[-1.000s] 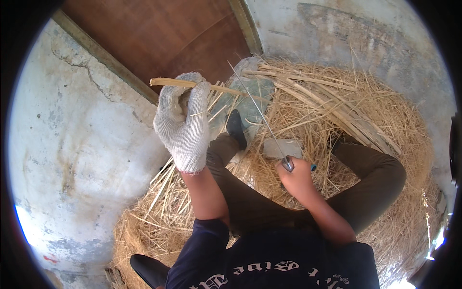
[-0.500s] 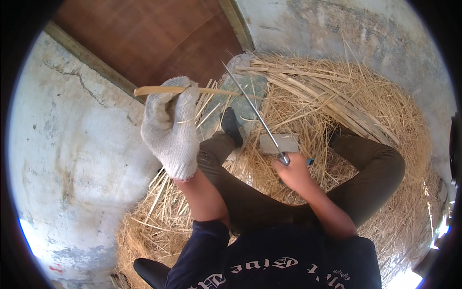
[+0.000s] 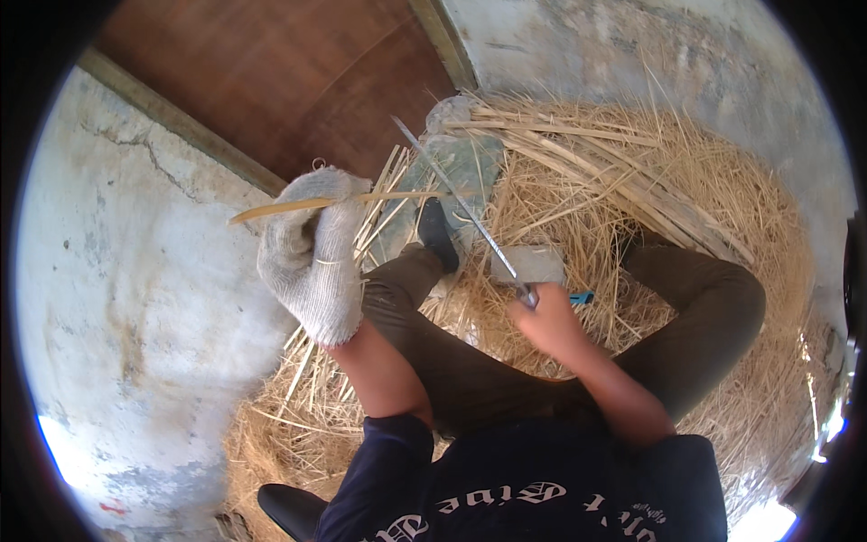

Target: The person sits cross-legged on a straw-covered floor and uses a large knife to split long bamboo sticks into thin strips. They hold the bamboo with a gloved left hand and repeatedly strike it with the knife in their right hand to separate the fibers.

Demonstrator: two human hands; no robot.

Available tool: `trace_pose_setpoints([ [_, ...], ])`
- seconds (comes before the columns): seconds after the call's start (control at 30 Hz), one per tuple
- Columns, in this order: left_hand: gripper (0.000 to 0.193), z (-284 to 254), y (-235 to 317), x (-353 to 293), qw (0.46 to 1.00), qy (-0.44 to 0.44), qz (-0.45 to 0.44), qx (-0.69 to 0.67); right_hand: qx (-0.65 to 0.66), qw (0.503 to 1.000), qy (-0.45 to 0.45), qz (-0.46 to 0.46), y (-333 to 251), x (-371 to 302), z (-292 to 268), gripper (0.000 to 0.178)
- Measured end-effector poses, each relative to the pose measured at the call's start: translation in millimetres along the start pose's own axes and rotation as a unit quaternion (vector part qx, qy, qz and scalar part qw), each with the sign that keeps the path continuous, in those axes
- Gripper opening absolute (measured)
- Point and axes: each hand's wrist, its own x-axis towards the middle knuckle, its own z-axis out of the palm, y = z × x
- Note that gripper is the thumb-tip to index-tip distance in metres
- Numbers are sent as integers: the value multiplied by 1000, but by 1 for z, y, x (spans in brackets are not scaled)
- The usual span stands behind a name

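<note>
My left hand (image 3: 312, 253), in a whitish knitted glove, is closed around a thin split strip (image 3: 406, 195), which looks like bamboo. The strip sticks out on both sides of the fist, and its right end reaches the blade of a long knife. My bare right hand (image 3: 548, 318) grips that knife (image 3: 463, 201) by its handle, which the fingers mostly hide. Its narrow steel blade slants up and to the left, crossing the strip near the strip's right end. Whether blade and strip touch, I cannot tell.
Loose shavings (image 3: 741, 334) are heaped around my legs. Long split strips (image 3: 623, 176) lie on the heap at the far right. A grey block (image 3: 528, 265) sits between my knees, with a small turquoise object (image 3: 581, 297) near it. Walls and a brown door panel (image 3: 280, 72) close in the corner.
My left hand has moved slightly down and left with the strip, which now tilts lower at its left end. The knife's tip has swung to the left.
</note>
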Motion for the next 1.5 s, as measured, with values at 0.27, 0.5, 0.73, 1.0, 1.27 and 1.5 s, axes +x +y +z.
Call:
trace_pose_setpoints([
  [0.27, 18, 15, -10, 2, 998, 15, 27, 52, -48, 997, 36, -43, -15, -9, -2, 23],
  [0.5, 16, 29, 22, -2, 994, 84, 68, 17, -60, 996, 55, 37, 20, 17, 1, 23],
  [0.73, 9, 15, 43, -1, 976, 183, 76, 93, -73, 991, 79, -77, 3, -8, 8, 20],
  [1.0, 29, 1, 27, 4, 994, 71, 84, 19, 12, 990, -109, 85, 2, 1, 5, 26],
  [1.27, 41, -15, 27, 18, 878, -63, 125, -458, -73, 997, -12, -27, -4, -14, 12, 22],
  [1.5, 43, -1, 42, -2, 904, 37, 149, -399, -118, 988, 15, -96, -17, -26, 23, 21],
])
